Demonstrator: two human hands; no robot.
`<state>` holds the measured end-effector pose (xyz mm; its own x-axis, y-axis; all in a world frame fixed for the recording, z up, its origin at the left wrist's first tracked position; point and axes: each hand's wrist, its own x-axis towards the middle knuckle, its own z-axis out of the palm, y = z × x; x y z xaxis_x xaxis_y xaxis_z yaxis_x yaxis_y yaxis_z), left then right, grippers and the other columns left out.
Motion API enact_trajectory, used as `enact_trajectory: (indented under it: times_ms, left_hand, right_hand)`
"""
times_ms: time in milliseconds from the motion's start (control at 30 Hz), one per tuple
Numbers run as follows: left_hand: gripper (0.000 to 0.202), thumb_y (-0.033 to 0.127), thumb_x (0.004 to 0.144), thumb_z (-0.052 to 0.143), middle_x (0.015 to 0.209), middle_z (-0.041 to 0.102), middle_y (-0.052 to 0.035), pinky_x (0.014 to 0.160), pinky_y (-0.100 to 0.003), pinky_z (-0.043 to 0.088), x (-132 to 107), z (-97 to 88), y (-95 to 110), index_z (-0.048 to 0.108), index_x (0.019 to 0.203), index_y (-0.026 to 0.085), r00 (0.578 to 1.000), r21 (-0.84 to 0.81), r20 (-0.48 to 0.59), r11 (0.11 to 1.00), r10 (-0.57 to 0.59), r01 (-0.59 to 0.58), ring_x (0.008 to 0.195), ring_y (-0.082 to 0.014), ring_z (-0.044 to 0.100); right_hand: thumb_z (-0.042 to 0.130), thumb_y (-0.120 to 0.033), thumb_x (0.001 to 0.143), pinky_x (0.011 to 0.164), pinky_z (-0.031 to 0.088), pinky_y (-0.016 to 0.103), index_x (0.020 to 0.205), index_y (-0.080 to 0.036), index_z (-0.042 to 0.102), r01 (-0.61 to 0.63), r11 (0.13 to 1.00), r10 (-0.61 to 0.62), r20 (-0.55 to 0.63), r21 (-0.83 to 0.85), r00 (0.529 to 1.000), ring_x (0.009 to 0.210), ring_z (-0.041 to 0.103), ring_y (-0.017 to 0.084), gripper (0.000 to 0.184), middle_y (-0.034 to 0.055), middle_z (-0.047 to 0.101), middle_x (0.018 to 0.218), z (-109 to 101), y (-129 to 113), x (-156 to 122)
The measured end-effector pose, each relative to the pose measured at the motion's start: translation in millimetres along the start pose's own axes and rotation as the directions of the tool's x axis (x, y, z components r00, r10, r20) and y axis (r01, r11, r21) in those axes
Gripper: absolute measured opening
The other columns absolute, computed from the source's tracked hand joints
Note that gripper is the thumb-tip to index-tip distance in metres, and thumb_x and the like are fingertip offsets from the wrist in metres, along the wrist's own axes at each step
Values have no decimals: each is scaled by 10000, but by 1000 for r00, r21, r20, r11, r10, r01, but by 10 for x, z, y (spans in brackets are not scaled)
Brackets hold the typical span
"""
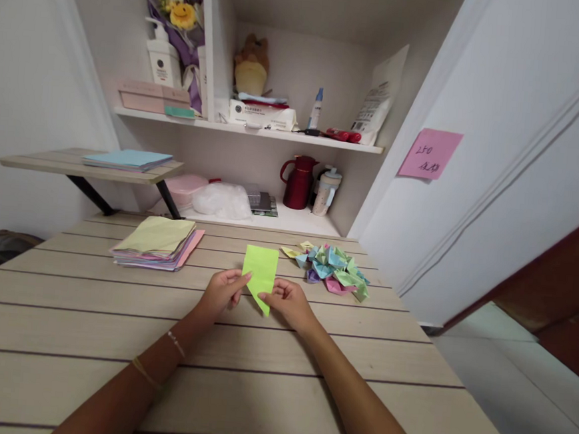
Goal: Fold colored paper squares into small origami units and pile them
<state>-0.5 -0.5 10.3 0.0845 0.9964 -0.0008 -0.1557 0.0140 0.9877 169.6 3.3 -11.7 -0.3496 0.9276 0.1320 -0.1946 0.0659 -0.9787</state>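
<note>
A light green sheet of paper [260,271], folded with a point at its lower end, is held just above the wooden table [207,371]. My left hand [223,292] pinches its left edge with closed fingers. My right hand [287,300] pinches the lower right edge near the point. Both hands are side by side at the table's middle. A pile of several small folded paper pieces [333,268] in green, blue, pink and yellow lies just to the right, beyond my right hand.
A stack of coloured paper sheets [160,241] lies at the back left of the table. Behind it, a small raised shelf [88,164] carries blue sheets. The alcove holds a red jug [298,183], a cup [326,192] and boxes. A pink note [429,153] sticks to the right wall.
</note>
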Motion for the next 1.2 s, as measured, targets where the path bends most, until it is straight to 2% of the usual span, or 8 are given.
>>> enact_trajectory:
  times_ms: [133,300,400,533,633,800,967,1200]
  left_hand:
    - [329,418,682,627,628,685,-78,448,-197,470,-51,52,41,597,769,102,991,-140,73,982,-114,123,478,-130,621]
    - [370,382,666,659,871,688,-154,698,-299,526,-37,42,55,624,854,65,997,-280,17,957,-78,80,764,-217,661]
    - [334,254,588,736,836,698,-105,685,-263,527,-3,-5,16,641,858,82,996,-248,-76,968,-45,24,737,-182,656]
    - [319,224,569,742,780,702,-85,655,-237,524,9,-27,-18,655,846,93,993,-185,-110,983,-35,14,691,-153,650]
    - [319,224,555,746,777,704,-90,650,-228,518,-1,-12,-13,668,835,95,995,-133,-92,991,-27,15,690,-151,647]
    - [280,237,521,756,669,701,-66,610,-225,511,-23,29,6,689,755,99,998,-31,-57,1000,-1,-1,601,-142,632]
    - [336,230,490,773,699,704,-66,660,-256,512,-79,67,34,678,787,105,1000,-25,-9,1000,16,-16,656,-166,645]
    - [305,224,516,761,680,688,-74,637,-244,506,-67,61,-17,636,766,101,998,8,-34,999,54,-53,635,-157,641]
  right_hand:
    - [698,-381,602,547,427,241,837,-160,641,129,962,-152,-76,-241,986,622,553,140,328,33,625,750,-28,-23,3]
    - [748,-344,535,557,409,240,1199,-202,477,210,732,-423,-191,-648,886,654,506,148,731,27,564,795,-119,-185,-37]
    - [681,-285,639,510,391,215,1314,-224,335,262,675,-358,5,-690,934,516,480,111,761,-29,559,651,-149,-278,-90]
    - [674,-284,663,603,430,231,1211,-250,498,388,600,-297,256,-699,920,592,556,125,577,11,646,747,-141,-305,-138]
    - [616,-251,721,631,449,242,1066,-250,619,404,653,-310,260,-641,914,682,591,142,345,47,664,884,-133,-271,-119]
    - [646,-323,688,625,476,265,850,-192,686,272,831,-286,46,-486,957,759,609,185,212,62,676,848,-158,-219,-36]
    - [690,-378,631,555,494,271,728,-139,634,91,978,-118,-139,-187,983,574,598,152,264,40,645,653,-164,-169,9]
    - [745,-350,553,548,507,275,841,-176,549,48,997,-33,-223,61,974,524,605,139,390,-22,616,612,-115,-202,3]
